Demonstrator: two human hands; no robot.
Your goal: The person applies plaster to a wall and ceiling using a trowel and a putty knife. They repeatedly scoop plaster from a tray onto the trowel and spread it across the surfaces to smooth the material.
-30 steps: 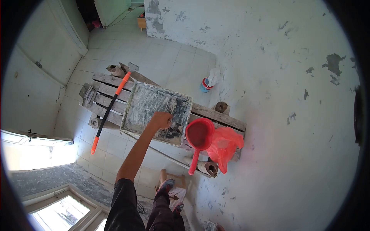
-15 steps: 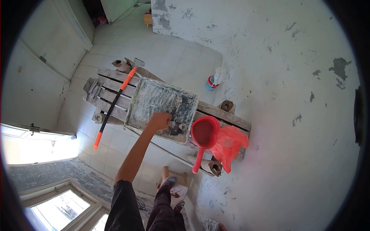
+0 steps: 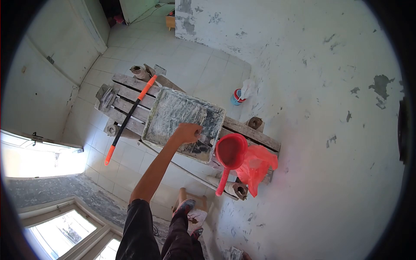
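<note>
My left hand [image 3: 189,133] is closed around a putty knife [image 3: 203,138], its blade mostly hidden and low over a shallow rectangular tray [image 3: 149,117]. Whitish plaster is smeared across the tray, with a darker wet patch on the right side. At the bottom edge, only a sliver of my right hand [image 3: 246,256] shows beside a plaster-smeared flat trowel [image 3: 236,253]; its grip is mostly cut off. A red dipper [image 3: 231,151] stands against the tray's right side, next to a crumpled red plastic bag [image 3: 258,164].
The tray rests on a slatted wooden bench [image 3: 255,138]. An orange-and-black long-handled scraper [image 3: 130,113] lies across its left part. My feet are on a small stool [image 3: 197,219]. A blue-and-red bucket [image 3: 237,97] stands by the patchy wall [image 3: 312,143].
My left hand has shifted slightly right and up across the tray with the putty knife, whose blade now shows less. The whole view has moved a little.
</note>
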